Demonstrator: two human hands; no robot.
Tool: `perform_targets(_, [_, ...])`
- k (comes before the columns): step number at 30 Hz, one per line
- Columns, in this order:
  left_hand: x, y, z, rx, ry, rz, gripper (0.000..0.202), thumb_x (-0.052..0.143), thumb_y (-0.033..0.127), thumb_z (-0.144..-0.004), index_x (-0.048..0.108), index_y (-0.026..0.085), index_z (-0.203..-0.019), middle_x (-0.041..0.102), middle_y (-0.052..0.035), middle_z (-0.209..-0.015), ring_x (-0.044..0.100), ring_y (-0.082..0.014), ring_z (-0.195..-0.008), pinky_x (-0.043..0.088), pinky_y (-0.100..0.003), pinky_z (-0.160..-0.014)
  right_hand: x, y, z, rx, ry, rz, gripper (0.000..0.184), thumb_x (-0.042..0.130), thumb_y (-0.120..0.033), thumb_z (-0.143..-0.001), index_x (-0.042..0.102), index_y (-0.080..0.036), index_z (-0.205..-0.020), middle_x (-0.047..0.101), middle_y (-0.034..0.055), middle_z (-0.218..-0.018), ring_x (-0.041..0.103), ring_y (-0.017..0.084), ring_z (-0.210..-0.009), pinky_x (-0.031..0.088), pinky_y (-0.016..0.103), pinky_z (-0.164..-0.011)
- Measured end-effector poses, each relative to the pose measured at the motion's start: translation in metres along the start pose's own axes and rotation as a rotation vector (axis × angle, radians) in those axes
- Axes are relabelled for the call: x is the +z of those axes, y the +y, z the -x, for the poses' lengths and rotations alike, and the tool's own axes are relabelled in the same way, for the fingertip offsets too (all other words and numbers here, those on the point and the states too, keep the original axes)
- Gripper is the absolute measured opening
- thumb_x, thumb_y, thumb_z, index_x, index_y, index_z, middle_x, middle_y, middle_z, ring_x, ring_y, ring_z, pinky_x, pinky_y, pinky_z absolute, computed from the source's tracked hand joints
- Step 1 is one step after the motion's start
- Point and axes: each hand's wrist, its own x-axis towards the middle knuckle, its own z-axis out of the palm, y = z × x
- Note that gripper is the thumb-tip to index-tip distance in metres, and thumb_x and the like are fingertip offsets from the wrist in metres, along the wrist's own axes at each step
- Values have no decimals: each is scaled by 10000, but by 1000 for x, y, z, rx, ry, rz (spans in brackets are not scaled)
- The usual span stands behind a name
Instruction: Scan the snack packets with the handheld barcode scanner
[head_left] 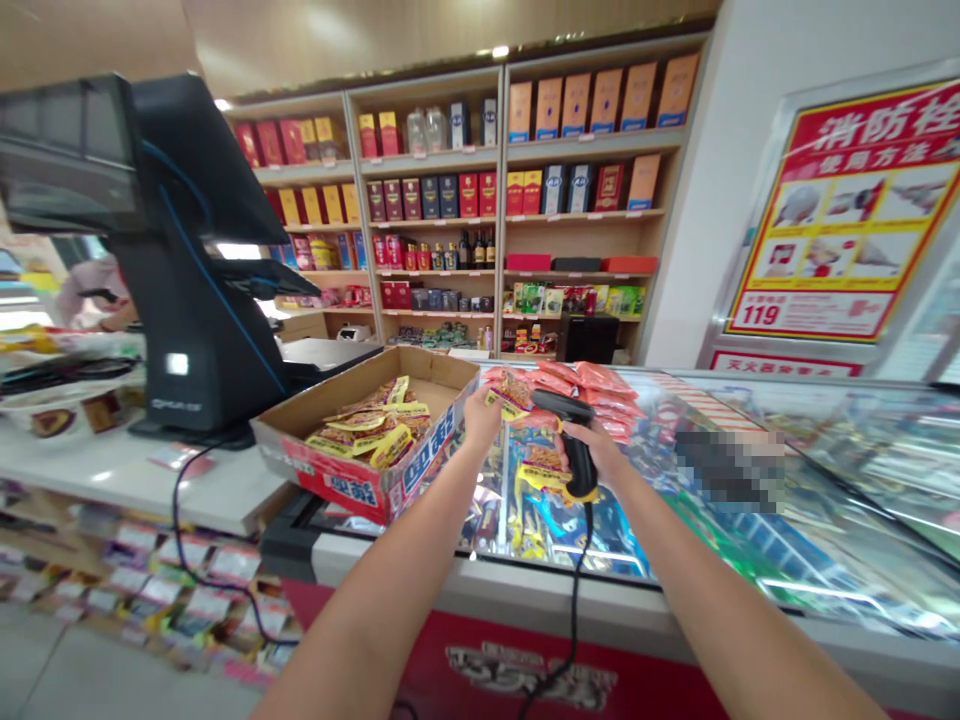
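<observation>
My left hand (480, 418) is closed on a small red and yellow snack packet (508, 391), held up just right of a cardboard box (352, 470). My right hand (592, 452) grips a black handheld barcode scanner (574, 440) with a yellow base, its head pointing at the packet. The scanner's black cable (574, 600) hangs down in front of the counter. The open box holds several yellow snack packets (371, 430). A pile of red snack packets (596, 395) lies on the glass top behind my hands.
A glass-topped freezer (750, 520) with a red front stretches right. A black checkout terminal (187, 290) stands on the white counter (112, 470) at left. Shelves of boxed goods (480, 200) fill the back wall. A red fire-hydrant poster (847, 210) hangs at right. Another person (94, 290) stands far left.
</observation>
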Motion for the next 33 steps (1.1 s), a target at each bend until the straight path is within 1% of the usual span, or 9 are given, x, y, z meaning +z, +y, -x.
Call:
perform_targets(6, [-62, 44, -12, 68, 153, -220, 167, 605, 160, -724, 689, 151, -869, 698, -59, -805, 644, -196, -807, 494, -301, -770, 61, -15, -20, -39, -163, 18, 243, 687, -376, -662, 570, -169, -709, 589, -11, -504, 525, 124, -371, 443, 244, -355])
perform_targets(13, [-157, 71, -15, 23, 362, -347, 361, 599, 113, -740, 606, 137, -1099, 658, -123, -1114, 599, -238, -1095, 438, -376, -987, 141, -10, -37, -21, -334, 17, 252, 684, -369, -646, 584, -166, -756, 597, -12, -500, 521, 129, -371, 448, 257, -360])
perform_targets(16, [-188, 76, -12, 15, 457, -445, 572, 609, 81, -727, 469, 98, -1281, 458, -216, -1389, 399, -286, -1335, 325, -414, -1099, 158, -6, -35, -13, -349, 4, 246, 688, -364, -638, 585, -168, -745, 599, -11, -496, 525, 131, -378, 448, 255, -355])
perform_targets(18, [-197, 80, -9, 35, 512, -486, 658, 598, 76, -736, 377, 100, -1355, 262, -240, -1508, 220, -301, -1427, 247, -450, -1139, 161, -4, -33, -6, -346, -8, 242, 691, -361, -636, 589, -169, -743, 597, -13, -493, 522, 129, -377, 451, 255, -353])
perform_targets(20, [-196, 84, -3, 88, 528, -506, 643, 563, 87, -770, 348, 117, -1375, 148, -232, -1546, 132, -300, -1450, 201, -480, -1151, 158, -2, -31, -2, -339, -14, 240, 690, -361, -642, 589, -170, -748, 599, -13, -495, 519, 127, -372, 455, 257, -353])
perform_targets(22, [-185, 90, 3, 171, 491, -517, 595, 538, 102, -795, 366, 125, -1365, 118, -223, -1554, 125, -294, -1452, 188, -477, -1157, 151, -1, -30, -1, -321, -15, 246, 690, -364, -646, 586, -169, -756, 602, -12, -501, 520, 126, -369, 453, 254, -351])
perform_targets(26, [-142, 94, 16, 335, 333, -476, 506, 517, 102, -800, 455, 150, -1300, 179, -168, -1548, 188, -272, -1439, 247, -423, -1149, 120, -1, -27, 4, -238, -31, 265, 694, -367, -642, 590, -162, -774, 601, -15, -506, 522, 124, -371, 457, 245, -353])
perform_targets(30, [-86, 75, 29, 408, -45, -386, 350, 519, 95, -782, 608, 196, -1105, 516, -111, -1333, 440, -249, -1290, 342, -388, -1092, 74, -5, -20, -14, -120, -55, 227, 682, -361, -662, 582, -170, -731, 593, -17, -512, 522, 119, -374, 456, 241, -359])
perform_targets(33, [-44, 50, 39, 323, -331, -353, 231, 586, 153, -760, 657, 219, -970, 669, -92, -1017, 581, -262, -1068, 402, -385, -1008, 37, -9, -15, -35, 5, -59, 204, 668, -353, -674, 573, -174, -698, 587, -13, -497, 524, 119, -370, 447, 235, -356])
